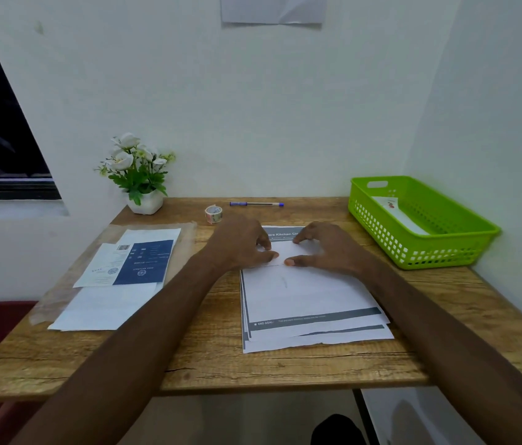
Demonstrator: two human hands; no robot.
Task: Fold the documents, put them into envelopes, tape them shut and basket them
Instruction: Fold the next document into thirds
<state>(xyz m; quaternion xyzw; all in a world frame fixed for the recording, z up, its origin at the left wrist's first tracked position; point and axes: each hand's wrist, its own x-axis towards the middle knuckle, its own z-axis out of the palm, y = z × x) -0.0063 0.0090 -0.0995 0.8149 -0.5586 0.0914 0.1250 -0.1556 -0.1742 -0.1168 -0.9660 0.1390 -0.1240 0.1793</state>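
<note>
Clearly the folding step is in hand: both hands press a folded sheet (288, 252) on the far end of the paper stack (311, 303), mid-table. The left hand (240, 242) and right hand (324, 247) lie knuckles-up, fingertips and thumbs pinning the crease. Next, probably, another fold, then an envelope (109, 303) from the left; the basket (420, 220) waits far right.

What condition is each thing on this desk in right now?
Top document: being folded on the stack.
Left hand: pressing the fold.
Right hand: pressing the fold.
Document stack: flat, unfolded.
Green basket: holds one envelope.
Tape roll: untouched.
Pen: capped, lying flat.
</note>
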